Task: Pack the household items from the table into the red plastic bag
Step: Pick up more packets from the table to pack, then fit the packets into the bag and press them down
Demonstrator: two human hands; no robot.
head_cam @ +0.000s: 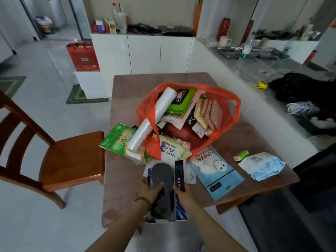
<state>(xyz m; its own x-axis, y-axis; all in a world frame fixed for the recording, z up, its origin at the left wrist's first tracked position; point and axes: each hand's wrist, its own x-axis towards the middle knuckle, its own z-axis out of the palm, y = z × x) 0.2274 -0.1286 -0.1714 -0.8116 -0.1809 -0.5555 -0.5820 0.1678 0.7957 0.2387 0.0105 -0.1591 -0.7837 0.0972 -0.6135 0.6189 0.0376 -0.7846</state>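
Clutter fills the red plastic bag [225, 99], which slumps open near the middle of the brown table [127, 88] in the head view. Its thin, glossy film is wrinkled and its handles are splayed. Inside it lie a roll of clear bags [164, 104], a green wipes pack [181, 100] and checked cloths [211, 115]. A second clear roll [140, 135] leans over the bag's near-left edge onto a green packet [116, 140]. A baby wipes pack [172, 148] lies at the bag's mouth.

At the table's near edge both hands hold an insole pack [161, 177], grey on a dark printed card. The left hand [149, 190] grips its left side, thumb curled over the grey face. The right hand [183, 194] pinches the card's right edge. Just to the right lie a blue packet [216, 171], a small green bottle [241, 155] and a white-and-blue pack [261, 165].
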